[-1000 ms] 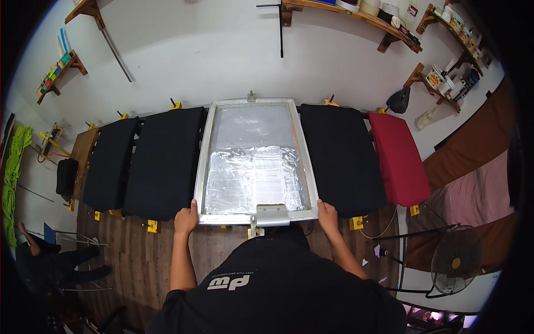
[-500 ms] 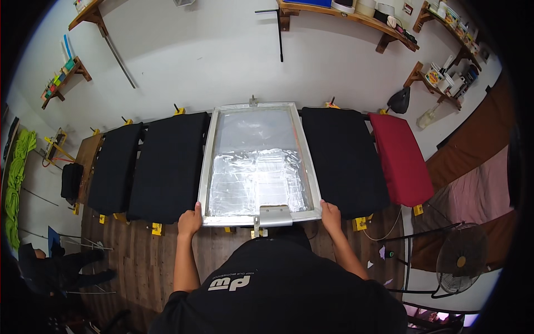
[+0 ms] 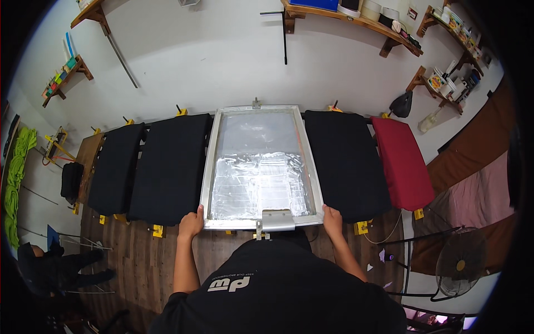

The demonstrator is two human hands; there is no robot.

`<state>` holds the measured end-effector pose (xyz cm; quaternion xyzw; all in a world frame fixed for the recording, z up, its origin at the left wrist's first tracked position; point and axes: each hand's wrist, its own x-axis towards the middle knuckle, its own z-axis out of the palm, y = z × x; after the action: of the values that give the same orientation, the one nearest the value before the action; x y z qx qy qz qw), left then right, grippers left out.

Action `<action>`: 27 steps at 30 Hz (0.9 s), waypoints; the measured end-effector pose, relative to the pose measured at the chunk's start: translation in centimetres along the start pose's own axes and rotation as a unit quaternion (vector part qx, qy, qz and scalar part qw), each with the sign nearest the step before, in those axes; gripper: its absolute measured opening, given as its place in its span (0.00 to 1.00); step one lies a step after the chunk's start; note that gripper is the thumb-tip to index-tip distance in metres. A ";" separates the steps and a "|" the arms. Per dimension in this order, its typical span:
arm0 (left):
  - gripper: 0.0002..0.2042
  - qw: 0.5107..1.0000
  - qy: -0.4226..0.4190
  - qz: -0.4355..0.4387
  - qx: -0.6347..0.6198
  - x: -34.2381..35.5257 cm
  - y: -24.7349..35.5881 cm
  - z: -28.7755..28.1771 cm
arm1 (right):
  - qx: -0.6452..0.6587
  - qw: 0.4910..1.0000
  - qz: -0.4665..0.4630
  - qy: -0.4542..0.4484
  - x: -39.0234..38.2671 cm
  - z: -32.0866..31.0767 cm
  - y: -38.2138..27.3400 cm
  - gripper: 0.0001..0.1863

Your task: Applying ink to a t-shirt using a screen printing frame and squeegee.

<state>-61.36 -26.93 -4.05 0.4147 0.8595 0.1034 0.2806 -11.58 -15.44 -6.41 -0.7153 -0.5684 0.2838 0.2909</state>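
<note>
A silver screen frame (image 3: 208, 167) with translucent mesh and shiny strips across its lower half (image 3: 258, 183) lies over the row of platens. A metal bracket (image 3: 278, 221) sits on its near edge. My left hand (image 3: 191, 224) is closed on the frame's near left corner, thumb up along its side. My right hand (image 3: 332, 220) grips the near right corner the same way. Black cloth-covered platens (image 3: 167, 167) flank the frame on both sides, with a red one (image 3: 400, 161) at the far right.
Yellow clamps (image 3: 158, 230) line the platens. Wooden shelves (image 3: 350, 23) hold tubs and tools on the wall. A standing fan (image 3: 460, 261) is at right. Another person in dark clothes (image 3: 50, 267) bends at lower left, near green fabric (image 3: 22, 167).
The whole view has shifted slightly, so frame, platens and shelves sit a little lower in it. My hands stay on the frame. The other person's raised arm is no longer visible.
</note>
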 end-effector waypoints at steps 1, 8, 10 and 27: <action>0.44 1.000 0.000 0.007 0.009 0.1 0.0 0.0 | 0.000 1.000 -0.001 0.000 0.2 0.0 -0.1 0.25; 0.45 0.999 -0.026 0.022 0.000 0.7 -0.2 -0.7 | 0.052 0.995 0.074 -0.039 0.6 0.1 0.5 0.29; 0.45 0.998 -0.049 0.004 -0.039 1.4 -1.0 -0.4 | 0.090 0.988 0.108 -0.065 0.7 0.1 0.2 0.31; 0.52 0.986 -0.078 -0.004 -0.144 4.2 -1.5 1.8 | 0.184 0.962 0.154 -0.133 3.1 2.6 4.1 0.40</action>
<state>-63.40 -24.69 -7.84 0.3736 0.8127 0.1928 0.4036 -10.21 -12.96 -11.40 -0.6844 -0.4227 0.5176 0.2916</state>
